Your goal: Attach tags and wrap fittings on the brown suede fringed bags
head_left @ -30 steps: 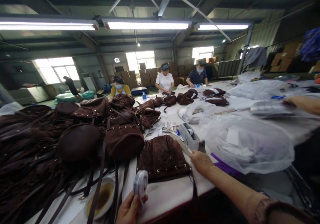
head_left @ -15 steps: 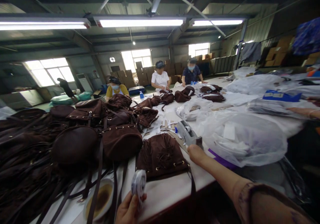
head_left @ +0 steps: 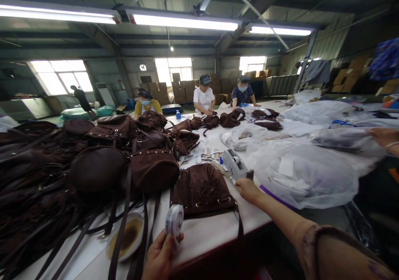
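My left hand, low at the table's front edge, grips a whitish roll between thumb and fingers. My right hand is closed at the near end of a grey tape dispenser; its fingertips are partly hidden, so what they grip is unclear. Between the hands lies a dark brown fringed bag with metal eyelets and a hanging strap. Left of it, more brown bags are heaped.
A bowl of brown liquid stands under straps at the front left. Clear plastic bags cover the right side. Several people work beyond the table; another person's hand holds plastic packaging at the right.
The view has shifted slightly. The other person's hand at the right now holds a plastic package, raised in front of the blue box. My hands keep nearly the same positions.
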Available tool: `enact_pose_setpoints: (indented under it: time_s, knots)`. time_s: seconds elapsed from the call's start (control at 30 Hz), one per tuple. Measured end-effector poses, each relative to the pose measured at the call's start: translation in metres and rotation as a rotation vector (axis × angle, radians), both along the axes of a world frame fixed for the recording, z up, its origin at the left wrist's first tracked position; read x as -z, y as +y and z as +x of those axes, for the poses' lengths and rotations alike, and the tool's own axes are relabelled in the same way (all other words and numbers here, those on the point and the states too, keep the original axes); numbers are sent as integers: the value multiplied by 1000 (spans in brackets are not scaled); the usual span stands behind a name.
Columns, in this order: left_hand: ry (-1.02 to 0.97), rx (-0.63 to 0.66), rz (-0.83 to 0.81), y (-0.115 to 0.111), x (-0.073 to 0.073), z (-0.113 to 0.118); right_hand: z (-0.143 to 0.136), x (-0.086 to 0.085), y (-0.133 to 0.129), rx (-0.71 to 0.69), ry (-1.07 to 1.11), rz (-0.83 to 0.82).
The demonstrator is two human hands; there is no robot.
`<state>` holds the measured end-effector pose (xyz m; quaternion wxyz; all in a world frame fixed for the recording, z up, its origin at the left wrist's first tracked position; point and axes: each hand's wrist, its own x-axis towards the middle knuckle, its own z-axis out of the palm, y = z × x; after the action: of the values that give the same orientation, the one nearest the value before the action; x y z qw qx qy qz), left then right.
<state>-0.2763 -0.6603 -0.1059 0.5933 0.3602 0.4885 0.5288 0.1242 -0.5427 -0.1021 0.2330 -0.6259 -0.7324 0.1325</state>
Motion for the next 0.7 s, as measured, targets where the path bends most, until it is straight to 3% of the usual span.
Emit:
enact_pose_setpoints:
  time_s: [0.27,0.5,0.7]
  knots:
    - [-39,-3,1,0,5,-2,4,-6,-27,108,-119,-77]
    - [15,19,33,-3,-5,-1,-1,-1,-22,-27,-237,-83]
    - [13,21,41,-2,-5,-1,5,-12,-24,-167,-301,-47]
